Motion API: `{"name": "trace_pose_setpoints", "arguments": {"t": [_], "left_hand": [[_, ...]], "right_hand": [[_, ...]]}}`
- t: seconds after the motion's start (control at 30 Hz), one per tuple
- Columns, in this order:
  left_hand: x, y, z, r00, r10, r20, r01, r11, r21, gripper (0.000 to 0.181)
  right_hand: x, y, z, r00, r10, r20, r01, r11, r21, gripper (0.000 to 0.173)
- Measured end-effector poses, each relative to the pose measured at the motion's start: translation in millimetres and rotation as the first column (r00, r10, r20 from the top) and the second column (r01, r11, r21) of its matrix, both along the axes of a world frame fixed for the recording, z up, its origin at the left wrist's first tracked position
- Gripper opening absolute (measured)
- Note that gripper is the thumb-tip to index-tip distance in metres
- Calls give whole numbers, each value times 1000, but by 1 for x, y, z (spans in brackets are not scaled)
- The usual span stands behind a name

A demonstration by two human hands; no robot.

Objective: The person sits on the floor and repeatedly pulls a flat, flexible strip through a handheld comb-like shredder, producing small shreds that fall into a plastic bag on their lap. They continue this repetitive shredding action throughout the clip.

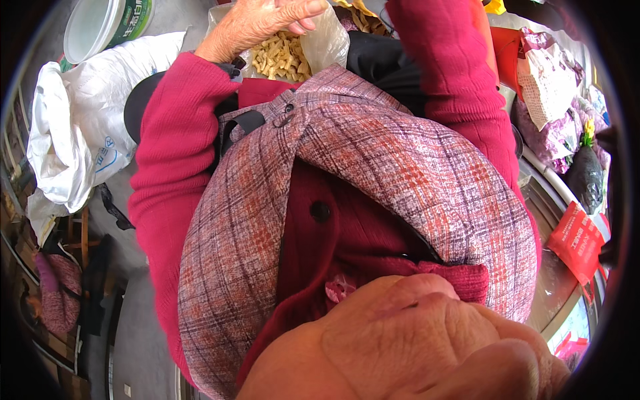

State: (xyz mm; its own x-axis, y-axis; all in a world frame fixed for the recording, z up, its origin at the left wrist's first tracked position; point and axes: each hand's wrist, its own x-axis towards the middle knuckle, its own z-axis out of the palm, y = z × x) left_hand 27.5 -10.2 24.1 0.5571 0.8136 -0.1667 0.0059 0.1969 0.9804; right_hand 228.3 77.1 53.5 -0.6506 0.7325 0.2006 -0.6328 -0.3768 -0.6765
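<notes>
At the top edge my left hand is above a translucent plastic bag that holds many small yellowish cut pieces. The thumb side points right, some fingertips show beneath, and I see nothing held in it. The frame's top cuts off part of this hand. My right hand is out of view; only the crimson right sleeve shows, reaching up past the top edge. A plaid vest over a crimson cardigan covers my body, with dark trousers beside the bag.
To the left lie a white woven sack and a clear plastic tub with a green label. On the right are a printed paper bag, a dark plastic-wrapped bundle and a red packet bearing writing. Grey floor shows lower left.
</notes>
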Motion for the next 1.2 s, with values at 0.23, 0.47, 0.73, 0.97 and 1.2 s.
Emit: {"name": "trace_pose_setpoints", "arguments": {"t": [0.23,0.47,0.73,0.97,1.2], "left_hand": [[-1,-1,-10,997,-17,70,12,997,72,34],[-2,-1,-20,979,-84,-185,106,988,113,32],[-4,11,-43,919,-54,-390,136,973,188,29],[-15,18,-63,850,9,-526,98,980,175,28],[-14,27,-71,855,93,-511,48,965,257,26]], "right_hand": [[-24,-24,10,957,-231,173,218,972,90,39],[119,36,49,624,-749,223,769,640,-3,19],[251,52,28,641,-749,167,765,607,-214,12],[371,47,-14,390,-905,170,798,240,-553,18],[438,7,-28,332,-880,338,853,127,-507,29]]}}
